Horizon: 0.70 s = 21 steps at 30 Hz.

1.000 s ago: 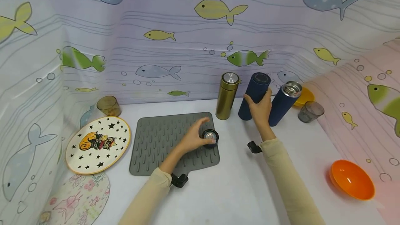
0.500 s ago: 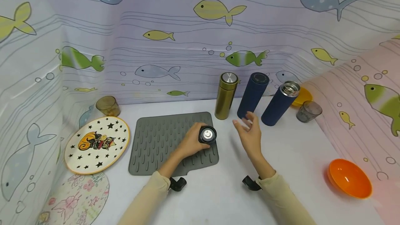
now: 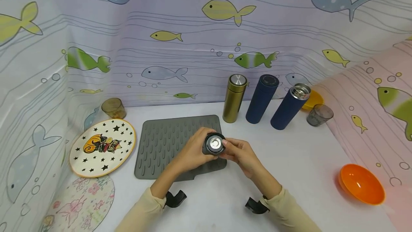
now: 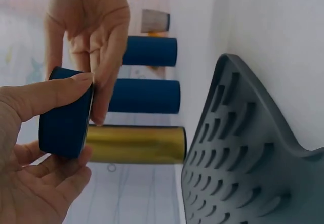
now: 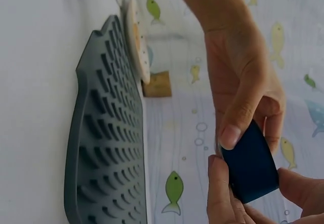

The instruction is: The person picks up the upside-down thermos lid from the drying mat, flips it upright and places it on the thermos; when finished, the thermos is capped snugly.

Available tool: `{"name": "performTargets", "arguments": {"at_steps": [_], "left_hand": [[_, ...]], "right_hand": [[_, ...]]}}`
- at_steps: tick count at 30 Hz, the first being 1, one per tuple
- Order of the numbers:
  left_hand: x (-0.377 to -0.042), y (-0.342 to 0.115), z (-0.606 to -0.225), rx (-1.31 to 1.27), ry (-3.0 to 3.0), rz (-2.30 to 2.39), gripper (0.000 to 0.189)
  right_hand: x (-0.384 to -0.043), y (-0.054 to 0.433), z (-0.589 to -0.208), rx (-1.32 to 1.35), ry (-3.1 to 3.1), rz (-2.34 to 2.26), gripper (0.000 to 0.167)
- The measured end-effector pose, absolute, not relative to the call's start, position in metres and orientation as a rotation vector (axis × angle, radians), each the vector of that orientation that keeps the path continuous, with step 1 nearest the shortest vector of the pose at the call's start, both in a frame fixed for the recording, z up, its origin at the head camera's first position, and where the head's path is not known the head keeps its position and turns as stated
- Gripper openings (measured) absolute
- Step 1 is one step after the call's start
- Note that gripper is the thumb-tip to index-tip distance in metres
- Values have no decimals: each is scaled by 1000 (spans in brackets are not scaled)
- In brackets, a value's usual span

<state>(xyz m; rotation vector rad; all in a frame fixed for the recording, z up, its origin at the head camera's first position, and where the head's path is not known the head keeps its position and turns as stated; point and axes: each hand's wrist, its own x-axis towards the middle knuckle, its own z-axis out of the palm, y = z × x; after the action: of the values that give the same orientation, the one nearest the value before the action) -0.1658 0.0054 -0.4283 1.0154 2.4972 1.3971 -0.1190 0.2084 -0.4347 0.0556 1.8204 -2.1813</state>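
A blue flask lid (image 4: 65,120), its steel-centred inner side facing up in the head view, is held over the right part of the grey ridged drying mat (image 3: 164,146). My left hand (image 3: 194,151) grips it from the left, thumb on its wall. From the right, my right hand (image 3: 243,156) pinches the rim between thumb and fingers. In the right wrist view both hands meet around the lid (image 5: 250,166). Behind them, an uncapped blue flask (image 3: 286,112) shows its bare steel mouth, beside a capped blue flask (image 3: 261,99) and a capped gold flask (image 3: 233,103).
An orange bowl (image 3: 362,185) lies at the right. A grey glass (image 3: 319,115) and a yellow dish (image 3: 313,99) stand behind the flasks. On the left are a starry plate (image 3: 103,148), a floral round mat (image 3: 85,205) and a brown glass (image 3: 113,108).
My right hand has let go of the capped blue flask and come left and nearer to the lid, which it now pinches. My left hand has closed more fully round the lid.
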Motion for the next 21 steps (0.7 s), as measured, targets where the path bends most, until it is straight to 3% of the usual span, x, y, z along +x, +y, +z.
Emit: {"name": "performTargets", "arguments": {"at_steps": [6, 8, 14, 21], "left_hand": [[-162, -6, -425, 948, 2397, 1436, 80], [-164, -11, -423, 873, 2310, 1478, 84], [-171, -25, -418, 805, 2074, 1538, 79], [-171, -26, -422, 872, 1991, 1538, 83]], "right_hand": [[-112, 204, -433, 38, 1893, -2222, 46], [-107, 202, -434, -83, 2110, -2204, 43], [-98, 201, -439, -992, 3075, -1668, 53], [-102, 203, -442, -1838, 3460, -876, 27]]}}
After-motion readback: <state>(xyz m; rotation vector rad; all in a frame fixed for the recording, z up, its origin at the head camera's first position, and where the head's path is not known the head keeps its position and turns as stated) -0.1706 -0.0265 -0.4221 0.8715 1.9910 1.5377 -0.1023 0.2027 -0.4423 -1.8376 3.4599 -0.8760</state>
